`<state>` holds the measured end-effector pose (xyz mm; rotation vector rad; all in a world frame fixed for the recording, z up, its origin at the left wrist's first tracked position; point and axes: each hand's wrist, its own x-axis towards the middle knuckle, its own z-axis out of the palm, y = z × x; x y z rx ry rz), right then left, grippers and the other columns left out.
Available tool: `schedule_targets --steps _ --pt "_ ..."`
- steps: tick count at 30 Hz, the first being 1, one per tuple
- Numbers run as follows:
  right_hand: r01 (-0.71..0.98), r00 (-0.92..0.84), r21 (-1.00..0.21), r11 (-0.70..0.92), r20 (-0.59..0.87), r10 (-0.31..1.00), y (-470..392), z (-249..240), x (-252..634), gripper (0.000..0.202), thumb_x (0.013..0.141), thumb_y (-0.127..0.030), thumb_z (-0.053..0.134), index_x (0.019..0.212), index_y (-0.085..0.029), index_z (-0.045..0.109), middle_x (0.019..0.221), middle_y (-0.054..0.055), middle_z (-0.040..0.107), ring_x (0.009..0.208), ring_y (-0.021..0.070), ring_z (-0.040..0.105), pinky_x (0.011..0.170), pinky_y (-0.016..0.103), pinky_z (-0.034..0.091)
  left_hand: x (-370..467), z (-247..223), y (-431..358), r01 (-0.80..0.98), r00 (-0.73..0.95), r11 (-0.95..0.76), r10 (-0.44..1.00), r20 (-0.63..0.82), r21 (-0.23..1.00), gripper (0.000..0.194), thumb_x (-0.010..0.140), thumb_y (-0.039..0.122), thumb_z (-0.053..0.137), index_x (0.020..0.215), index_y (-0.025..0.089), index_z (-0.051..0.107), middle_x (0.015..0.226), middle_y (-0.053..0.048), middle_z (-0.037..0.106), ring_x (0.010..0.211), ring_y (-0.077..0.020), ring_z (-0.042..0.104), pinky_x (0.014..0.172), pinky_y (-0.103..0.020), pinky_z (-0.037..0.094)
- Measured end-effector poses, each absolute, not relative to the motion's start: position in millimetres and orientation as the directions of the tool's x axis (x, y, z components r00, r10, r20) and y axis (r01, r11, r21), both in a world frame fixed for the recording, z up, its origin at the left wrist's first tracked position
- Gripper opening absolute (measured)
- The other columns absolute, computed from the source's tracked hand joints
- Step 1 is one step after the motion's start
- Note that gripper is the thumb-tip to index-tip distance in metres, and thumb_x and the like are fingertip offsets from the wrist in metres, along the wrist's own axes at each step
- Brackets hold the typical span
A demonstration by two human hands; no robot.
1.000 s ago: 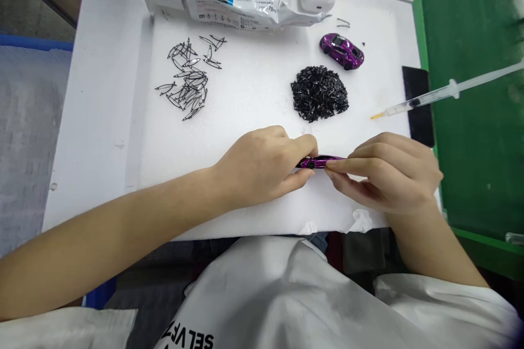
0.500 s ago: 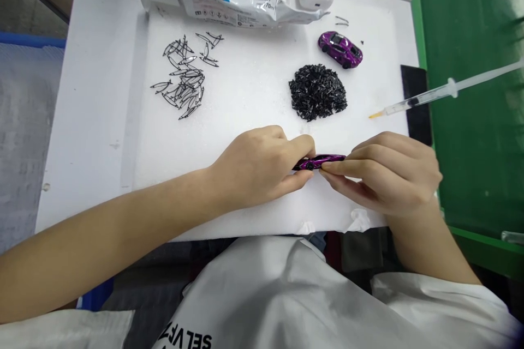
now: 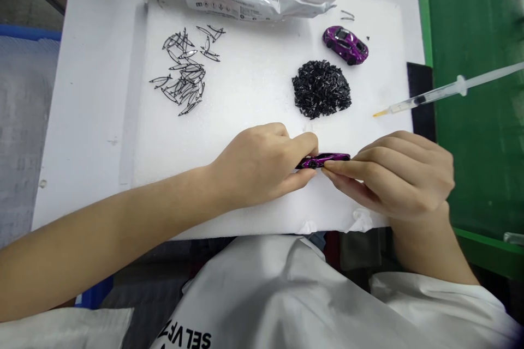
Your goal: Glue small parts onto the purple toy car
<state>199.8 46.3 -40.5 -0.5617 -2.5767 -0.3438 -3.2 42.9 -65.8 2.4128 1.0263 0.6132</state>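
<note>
Both forearms reach forward, the left hand (image 3: 262,166) and right hand (image 3: 399,174) meeting fingertip to fingertip, fingers pinched.

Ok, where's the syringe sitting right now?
In the head view the syringe lies at the far right, its orange tip over the white foam pad and its barrel crossing the black strip onto the green surface, right of the black parts pile.

You're at a white table (image 3: 85,92) with a white foam sheet (image 3: 254,87) laid on top. There's a green surface (image 3: 475,136) off to the right, grey floor (image 3: 24,120) to the left, and even, bright lighting overall.
</note>
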Motion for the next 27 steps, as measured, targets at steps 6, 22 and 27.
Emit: schedule_targets --steps 6,22,27 --pt "0.448 -0.81 0.125 0.885 0.476 0.343 43.9 -40.4 200.3 0.017 0.071 -0.017 0.069 0.07 -0.017 0.052 0.049 -0.002 0.05 0.045 0.0108 0.044 0.042 0.027 0.035 -3.1 -65.1 43.3 0.561 0.629 -0.622 0.749 0.207 0.546 0.02 0.081 0.032 0.053 0.092 0.017 0.06 0.069 -0.003 0.06 0.068 -0.0157 0.056 0.059 -0.026 0.043" --pt "0.504 -0.794 0.149 0.851 0.468 0.389 40.0 -41.9 195.5 0.016 0.07 -0.018 0.07 0.068 -0.015 0.054 0.05 -0.001 0.051 0.046 0.0104 0.041 0.042 0.026 0.033 -2.0 -65.0 43.5 0.582 0.628 -0.614 0.756 0.185 0.533 0.022 0.082 0.033 0.051 0.092 0.016 0.061 0.067 -0.003 0.059 0.068 -0.0163 0.056 0.059 -0.026 0.042" --pt "0.492 -0.809 0.149 0.858 0.444 0.387 39.0 -40.3 192.6 0.018 0.067 -0.014 0.071 0.064 -0.014 0.054 0.05 0.001 0.051 0.046 0.0114 0.041 0.041 0.028 0.031 -2.6 -64.7 43.8 0.579 0.63 -0.617 0.754 0.188 0.534 0.021 0.082 0.033 0.051 0.092 0.017 0.06 0.067 -0.002 0.058 0.069 -0.016 0.055 0.059 -0.025 0.042"
